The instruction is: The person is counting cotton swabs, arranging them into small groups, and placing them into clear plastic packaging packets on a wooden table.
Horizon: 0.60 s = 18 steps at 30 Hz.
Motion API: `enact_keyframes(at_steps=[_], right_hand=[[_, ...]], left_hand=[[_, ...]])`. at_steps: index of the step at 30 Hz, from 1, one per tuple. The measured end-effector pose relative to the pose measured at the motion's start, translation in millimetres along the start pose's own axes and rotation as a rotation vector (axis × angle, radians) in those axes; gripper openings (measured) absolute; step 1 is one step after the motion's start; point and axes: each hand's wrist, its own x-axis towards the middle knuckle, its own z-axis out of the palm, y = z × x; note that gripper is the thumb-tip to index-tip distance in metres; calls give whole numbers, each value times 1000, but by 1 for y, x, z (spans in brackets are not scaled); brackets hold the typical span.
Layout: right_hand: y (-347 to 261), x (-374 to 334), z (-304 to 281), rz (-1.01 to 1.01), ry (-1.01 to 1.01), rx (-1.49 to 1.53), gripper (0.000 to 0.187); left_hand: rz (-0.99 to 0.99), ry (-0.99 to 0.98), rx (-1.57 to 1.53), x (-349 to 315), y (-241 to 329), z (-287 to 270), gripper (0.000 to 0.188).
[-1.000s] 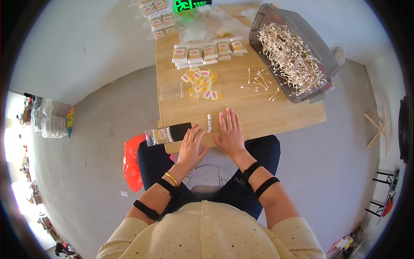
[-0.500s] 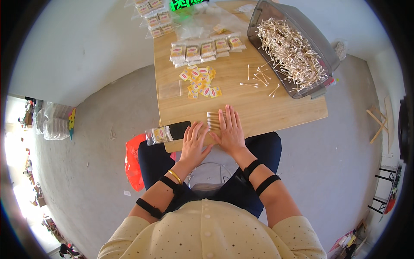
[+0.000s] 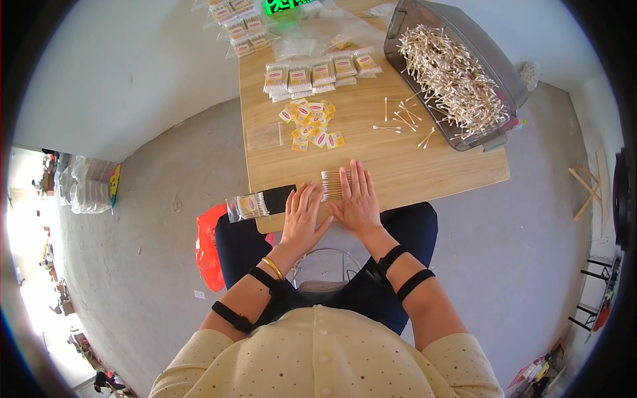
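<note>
A row of cotton swabs (image 3: 332,186) lies side by side near the table's front edge. My right hand (image 3: 359,200) rests flat over the row's right end, fingers stretched out, hiding that end. At the row's left end is my left hand (image 3: 303,215), fingers extended, its tips close to the swab heads. Left of that hand, a black flat piece (image 3: 279,199) reaches from a clear bag of cotton swabs (image 3: 251,205) with a yellow card inside; the bag overhangs the table edge. Whether my left fingers touch the black piece is hard to tell.
A grey bin (image 3: 507,86) heaped with loose swabs (image 3: 458,79) lies tipped at the far right, with several stray swabs (image 3: 405,118) beside it. Yellow-and-white cards (image 3: 308,123) are scattered left of centre, before rows of filled bags (image 3: 322,71). A flat clear bag (image 3: 264,136) lies left.
The whole view has shifted slightly, carrying the table a little to the right. Both hands keep nearly the same places by the swab row.
</note>
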Motion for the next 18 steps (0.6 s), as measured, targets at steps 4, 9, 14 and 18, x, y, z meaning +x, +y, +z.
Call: enact_keyframes(at_steps=[4, 9, 14, 18], right_hand=[[0, 0, -1, 1, -6, -6, 93], [0, 1, -2, 0, -9, -8, 93], [0, 0, -1, 5, -9, -6, 92], [-1, 1, -2, 3, -20, -21, 92]], left_hand=[[11, -3, 8, 0, 0, 0, 69], [13, -37, 39, -1, -2, 1, 70], [-20, -9, 34, 4, -1, 2, 71], [-2, -11, 69, 5, -2, 2, 71]])
